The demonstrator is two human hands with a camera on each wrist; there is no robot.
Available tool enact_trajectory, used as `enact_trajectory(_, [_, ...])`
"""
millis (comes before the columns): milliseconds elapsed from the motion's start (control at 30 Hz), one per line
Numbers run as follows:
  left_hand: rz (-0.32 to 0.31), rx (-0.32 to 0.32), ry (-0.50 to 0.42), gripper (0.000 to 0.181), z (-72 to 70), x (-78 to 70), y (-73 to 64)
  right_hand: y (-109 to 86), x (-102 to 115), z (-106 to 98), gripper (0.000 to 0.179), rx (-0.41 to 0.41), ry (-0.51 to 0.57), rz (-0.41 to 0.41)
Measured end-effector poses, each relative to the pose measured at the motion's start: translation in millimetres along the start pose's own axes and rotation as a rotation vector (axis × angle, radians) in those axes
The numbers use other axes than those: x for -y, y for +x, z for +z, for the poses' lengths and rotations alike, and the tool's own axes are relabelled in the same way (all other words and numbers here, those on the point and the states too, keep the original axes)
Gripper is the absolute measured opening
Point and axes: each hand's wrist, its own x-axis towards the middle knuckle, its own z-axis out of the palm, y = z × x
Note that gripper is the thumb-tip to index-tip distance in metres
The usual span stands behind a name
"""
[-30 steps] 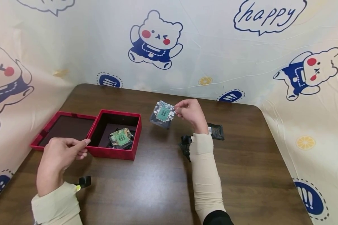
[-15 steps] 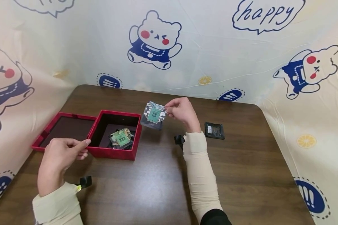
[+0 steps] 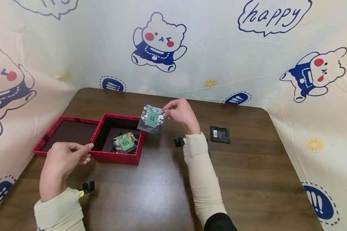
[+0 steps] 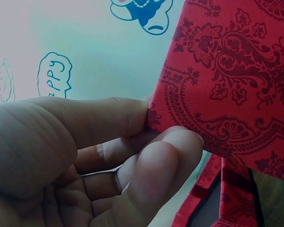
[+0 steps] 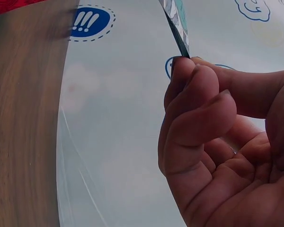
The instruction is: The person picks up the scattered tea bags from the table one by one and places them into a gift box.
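Observation:
With thumb and fingers, my left hand (image 3: 66, 157) pinches the near left corner of a red patterned box (image 3: 115, 158). That corner fills much of the left wrist view, where the fingers (image 4: 156, 165) curl beside the red wall (image 4: 227, 71). My right hand (image 3: 180, 114) pinches the edge of a dark flat sachet (image 3: 151, 119) with a green label and floral print. It hangs in the air at the box's far right rim. In the right wrist view the sachet (image 5: 177, 26) appears edge-on. Inside the box lie sachets (image 3: 125, 142), one with a green label on top.
Hinged or set against the box's left side is a shallow red tray-like lid (image 3: 72, 131) with a dark inside. A black sachet (image 3: 220, 134) with a barcode lies on the brown table (image 3: 248, 173) at right. Something dark is partly hidden behind the right wrist. Printed cloth (image 3: 219, 48) surrounds the table.
My right hand has moved left with the sachet, from right of the box to its right rim. The black sachet at right has come into fuller view. My left hand stays at the corner.

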Motion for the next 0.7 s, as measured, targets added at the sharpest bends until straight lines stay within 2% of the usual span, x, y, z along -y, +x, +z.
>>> enact_trajectory(700, [-0.002, -0.013, -0.004, 0.052, 1.6, 1.2, 0.4, 4.4, 12, 17, 0.006, 0.026, -0.030, 0.003])
